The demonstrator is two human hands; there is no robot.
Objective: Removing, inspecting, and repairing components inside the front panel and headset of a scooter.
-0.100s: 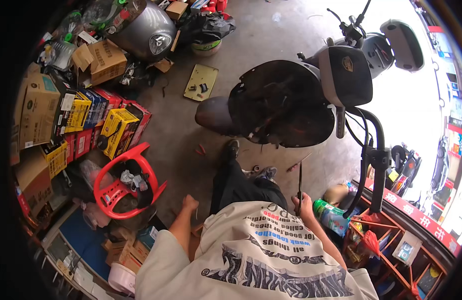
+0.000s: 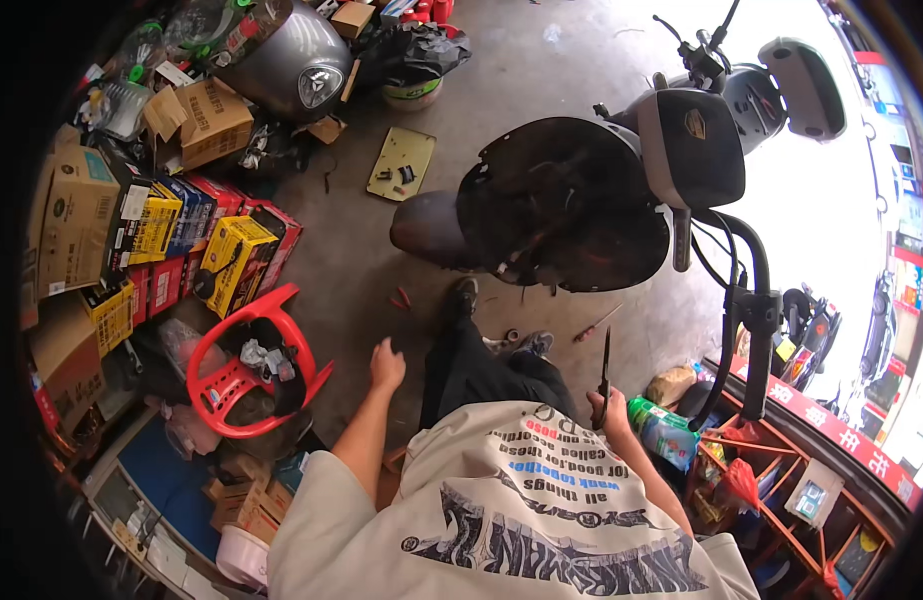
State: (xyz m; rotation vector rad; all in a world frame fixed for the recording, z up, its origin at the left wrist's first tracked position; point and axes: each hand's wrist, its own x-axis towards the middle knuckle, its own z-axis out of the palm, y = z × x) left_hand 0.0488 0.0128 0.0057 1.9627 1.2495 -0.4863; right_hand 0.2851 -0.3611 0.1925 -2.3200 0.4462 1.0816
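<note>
My right hand (image 2: 610, 412) is closed around the handle of a slender dark tool (image 2: 606, 362) whose thin tip points up and away from me. Holding nothing, my left hand (image 2: 387, 366) hangs over the concrete floor with its fingers loosely curled. Below me I see my cream printed shirt, dark trousers and shoes (image 2: 466, 295). A dark scooter (image 2: 567, 200) stands just ahead of my feet, its black panel facing me.
A red plastic stool (image 2: 244, 368) with rags in it lies to my left. Behind it are stacked colourful boxes (image 2: 197, 250) and cardboard cartons (image 2: 207, 120). A screwdriver (image 2: 594, 324) and red pliers (image 2: 402, 298) lie on the floor. A green bottle (image 2: 662, 430) sits by red shelving (image 2: 782, 450) at right.
My left hand has lifted slightly forward, away from my body. The right hand and its tool have stayed in place.
</note>
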